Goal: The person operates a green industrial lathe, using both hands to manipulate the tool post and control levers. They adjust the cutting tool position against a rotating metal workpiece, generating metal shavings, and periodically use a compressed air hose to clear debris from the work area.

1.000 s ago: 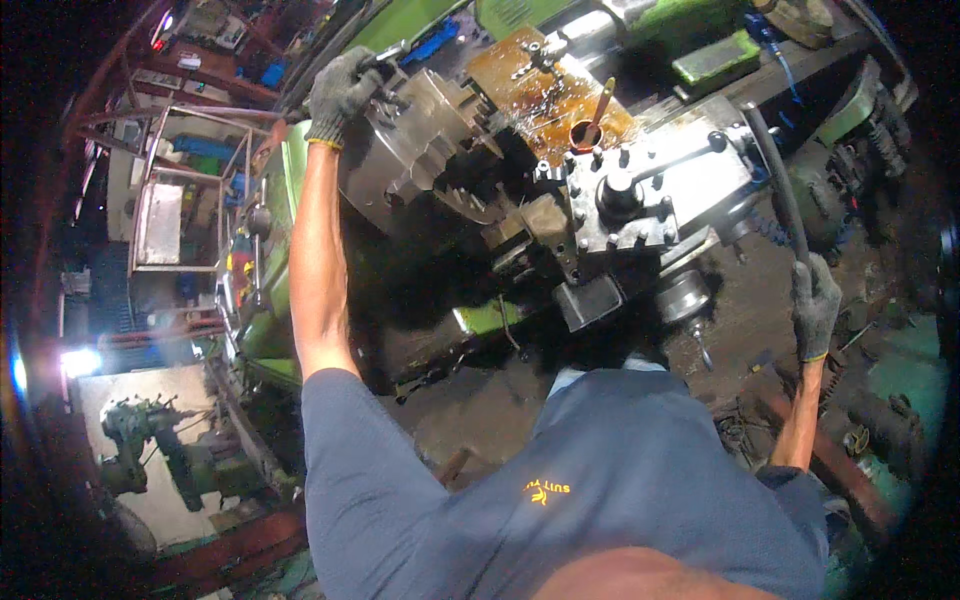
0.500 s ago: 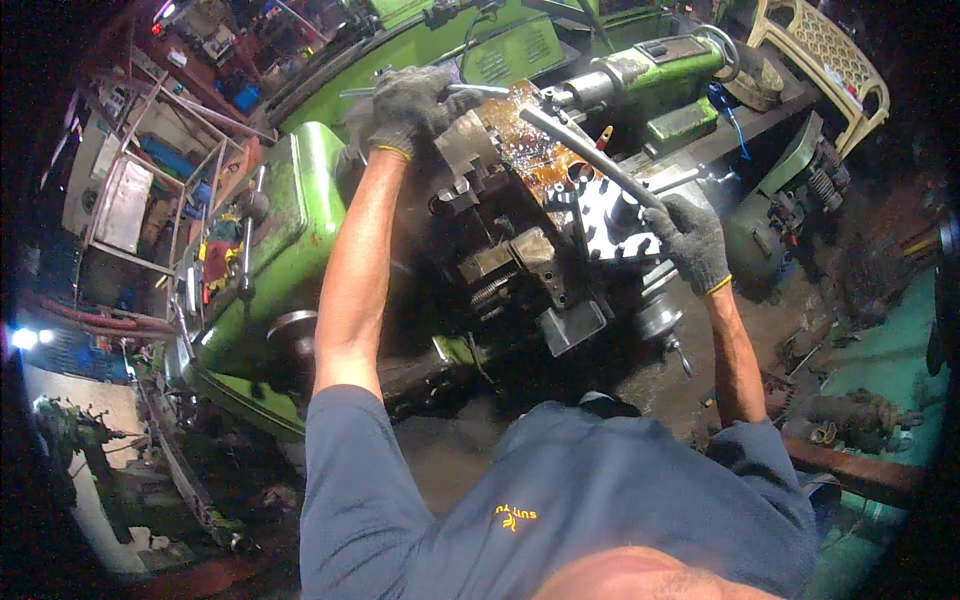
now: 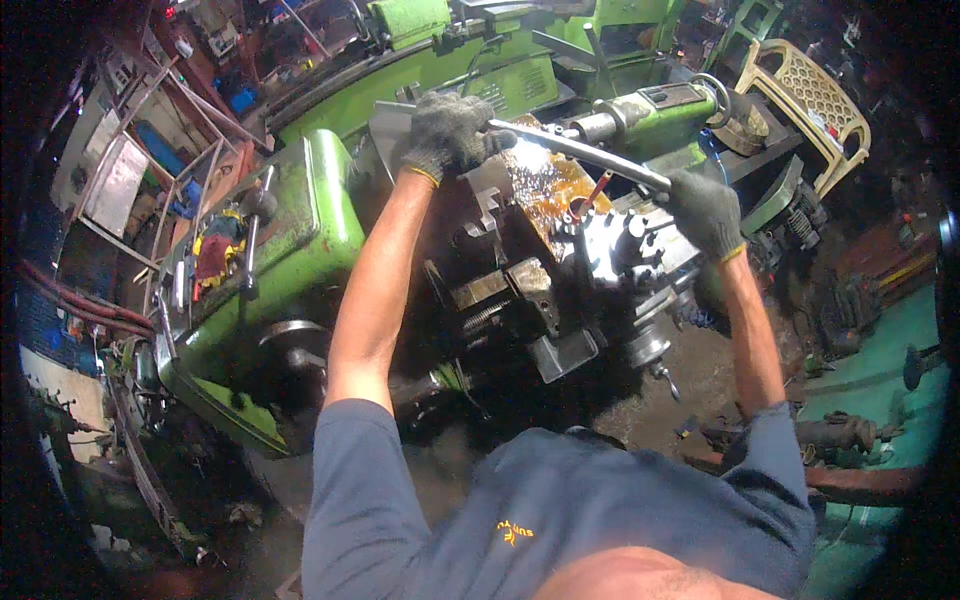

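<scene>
Head view: bar (image 3: 592,155) within right fingers (image 3: 690,190)

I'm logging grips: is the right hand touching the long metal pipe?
Touching: the head view shows the gloved right hand closed around the right end of the metal pipe.

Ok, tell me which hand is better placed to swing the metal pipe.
Probably the right hand: its gloved fingers are closed around the right-hand end of the metal pipe. The left hand is at the opposite end, and whether it grips the pipe is unclear.
</scene>
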